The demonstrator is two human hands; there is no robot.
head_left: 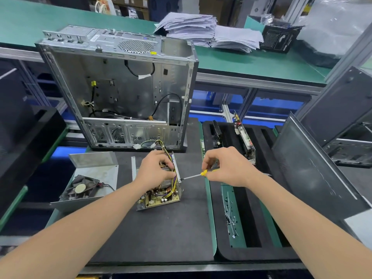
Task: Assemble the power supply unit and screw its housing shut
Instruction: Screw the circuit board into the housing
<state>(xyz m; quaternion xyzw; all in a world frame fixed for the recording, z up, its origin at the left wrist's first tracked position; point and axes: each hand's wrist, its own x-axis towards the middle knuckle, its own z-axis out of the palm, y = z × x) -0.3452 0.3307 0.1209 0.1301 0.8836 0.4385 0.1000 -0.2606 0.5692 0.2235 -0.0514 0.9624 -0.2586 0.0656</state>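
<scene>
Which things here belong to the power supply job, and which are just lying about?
Job: open power supply unit, held by the left hand; screwdriver in the right hand; housing cover with fan.
Idle: computer case; paper stacks; expansion cards; side panel.

power supply unit (pixel 168 184): open; board (pixel 161 199) exposed | housing cover (pixel 104 174): just left; fan (pixel 81 188) inside

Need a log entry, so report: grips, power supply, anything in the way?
Left grip holding open power supply. Right grip on screwdriver, tip at the unit's right wall. Fan cover off, lying left; wires bunched near tip.
</scene>
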